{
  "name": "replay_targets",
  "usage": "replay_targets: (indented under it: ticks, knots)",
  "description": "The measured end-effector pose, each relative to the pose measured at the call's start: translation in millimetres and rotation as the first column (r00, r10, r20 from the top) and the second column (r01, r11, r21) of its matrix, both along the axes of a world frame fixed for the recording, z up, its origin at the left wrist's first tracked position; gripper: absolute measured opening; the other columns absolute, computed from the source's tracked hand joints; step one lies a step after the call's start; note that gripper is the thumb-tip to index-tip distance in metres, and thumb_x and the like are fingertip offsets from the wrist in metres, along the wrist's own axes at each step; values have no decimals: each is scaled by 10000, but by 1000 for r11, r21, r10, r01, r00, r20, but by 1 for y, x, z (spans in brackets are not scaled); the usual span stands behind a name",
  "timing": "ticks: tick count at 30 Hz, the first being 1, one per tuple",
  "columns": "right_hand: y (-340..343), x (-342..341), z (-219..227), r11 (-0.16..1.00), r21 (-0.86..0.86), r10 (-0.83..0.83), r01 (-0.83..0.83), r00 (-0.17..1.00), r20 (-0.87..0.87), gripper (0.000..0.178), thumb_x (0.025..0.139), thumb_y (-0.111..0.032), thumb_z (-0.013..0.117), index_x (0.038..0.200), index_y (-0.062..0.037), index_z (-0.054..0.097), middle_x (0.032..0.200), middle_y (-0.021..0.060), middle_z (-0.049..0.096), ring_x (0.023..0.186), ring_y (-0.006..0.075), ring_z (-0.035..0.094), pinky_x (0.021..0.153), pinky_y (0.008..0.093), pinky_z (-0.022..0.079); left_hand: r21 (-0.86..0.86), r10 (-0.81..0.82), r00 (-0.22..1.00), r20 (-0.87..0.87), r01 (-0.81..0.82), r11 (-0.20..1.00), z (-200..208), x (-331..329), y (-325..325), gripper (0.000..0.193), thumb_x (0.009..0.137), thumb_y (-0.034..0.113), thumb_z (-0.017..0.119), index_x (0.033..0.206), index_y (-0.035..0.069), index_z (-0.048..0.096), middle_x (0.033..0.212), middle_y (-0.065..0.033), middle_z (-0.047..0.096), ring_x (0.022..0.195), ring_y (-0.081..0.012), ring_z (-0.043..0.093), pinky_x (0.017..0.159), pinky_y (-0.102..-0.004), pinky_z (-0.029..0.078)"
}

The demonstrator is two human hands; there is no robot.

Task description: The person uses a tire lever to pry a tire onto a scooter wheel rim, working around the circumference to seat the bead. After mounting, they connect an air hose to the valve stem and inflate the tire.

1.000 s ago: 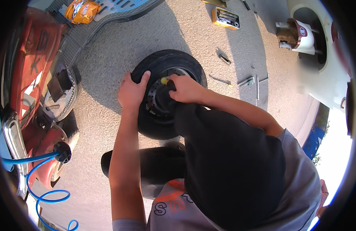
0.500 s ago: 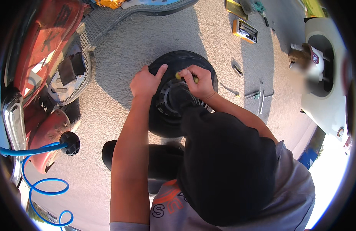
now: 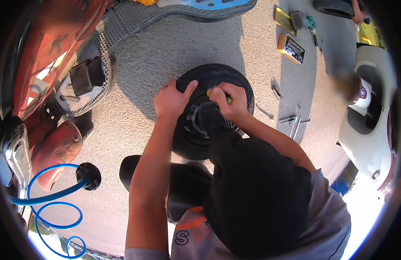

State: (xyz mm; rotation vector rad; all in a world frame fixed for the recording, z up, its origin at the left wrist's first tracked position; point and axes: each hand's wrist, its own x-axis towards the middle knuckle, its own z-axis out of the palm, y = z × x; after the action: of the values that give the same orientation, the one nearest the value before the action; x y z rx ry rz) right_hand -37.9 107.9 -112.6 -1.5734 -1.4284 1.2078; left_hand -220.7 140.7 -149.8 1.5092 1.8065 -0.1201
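Right fist (image 3: 233,102) clenched round a yellow handle (image 3: 208,92) here, yellow poking out on both sides of it, where a second ago only one end showed! Left hand (image 3: 169,102) planted against the tyre (image 3: 183,143), thumb stretched over the sidewall; the other fingertips are out of sight, so I can't tell how firmly they grip. The tyre sits on the concrete ground (image 3: 131,130) right under both hands, a drilled disc (image 3: 191,117) inside, a black trouser leg (image 3: 261,195) crowding over its middle. Orange and dark letters run across the grey shirt (image 3: 322,225). Off to the right, steel rods (image 3: 298,123), then an orange-sided toolbox (image 3: 291,49). Bold lettering on the red bodywork (image 3: 42,65) at left, a round badge on the white scooter (image 3: 363,143). And at upper right, another person's hand (image 3: 358,16) on a second tyre (image 3: 332,6) has come into view!
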Motion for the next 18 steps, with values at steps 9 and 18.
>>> replay_targets:
  ticks: [9,18]
  knots:
    - [0,3,-6,998,-59,4,1,996,90,192,939,-129,607,829,18,663,783,115,702,724,139,667,659,263,505,-84,-26,998,50,30,996,-11,-4,17,870,781,787,529,1174,18,640,1053,-250,679,1048,-412,639,895,-480,505]
    - [-78,57,-7,928,-365,27,79,961,276,342,987,-239,558,1241,-17,610,1058,190,695,942,250,683,842,334,513,-92,7,988,156,7,996,-12,-3,4,1017,755,825,513,1337,-10,529,1230,-255,620,1174,-396,585,978,-474,472]
